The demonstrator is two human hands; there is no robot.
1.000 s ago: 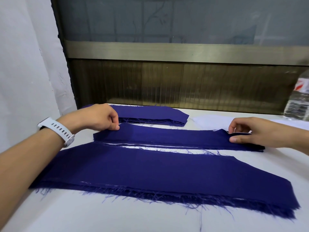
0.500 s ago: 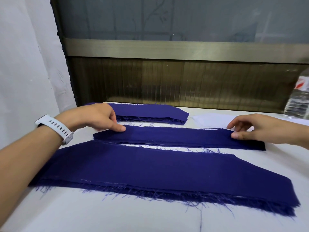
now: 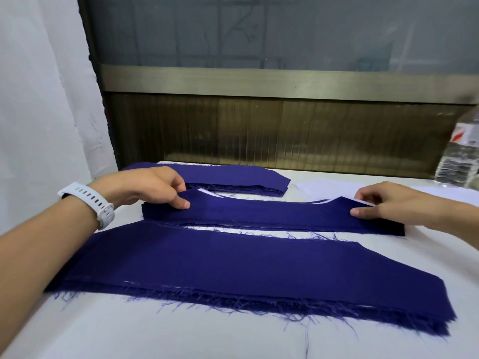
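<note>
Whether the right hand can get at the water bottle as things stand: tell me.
Probably yes, once it lets go. The right hand pinches the right end of the middle fabric strip; the water bottle stands beyond it, far right, and nothing tall shows between them.

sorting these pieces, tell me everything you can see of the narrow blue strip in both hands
The narrow blue strip is dark blue woven cloth with loose threads along its near edge. It lies across the white table; the left hand pinches its left end, the right hand its right, far corners raised.
</note>
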